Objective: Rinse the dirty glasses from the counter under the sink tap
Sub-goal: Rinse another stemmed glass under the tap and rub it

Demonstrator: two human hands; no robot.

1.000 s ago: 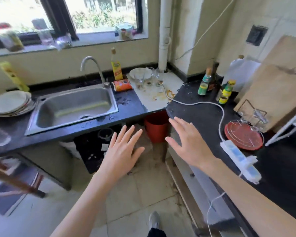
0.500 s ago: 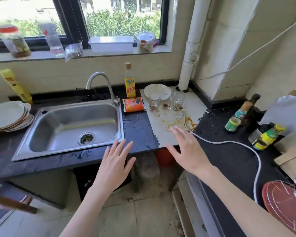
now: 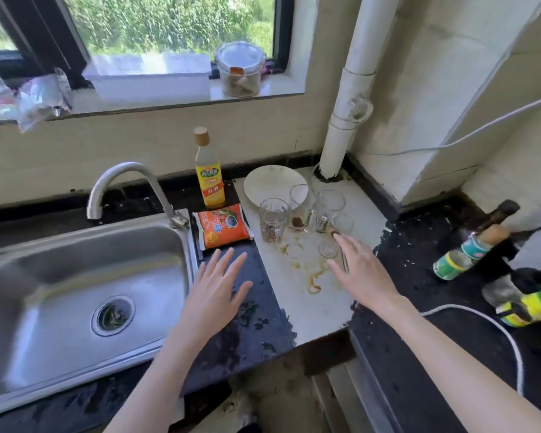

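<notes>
Both hands have moved closer to the counter. Right hand [image 3: 361, 271] reaches with flat, spread fingers for the dirty glasses [image 3: 303, 215], bunched near the sink [image 3: 28, 276]. Left hand [image 3: 214, 289] hovers flat too, holding nothing, ready to help.

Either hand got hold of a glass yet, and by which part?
No. The left hand hovers open, and the right hand reaches open-fingered toward the small glass, gripping nothing.
</notes>
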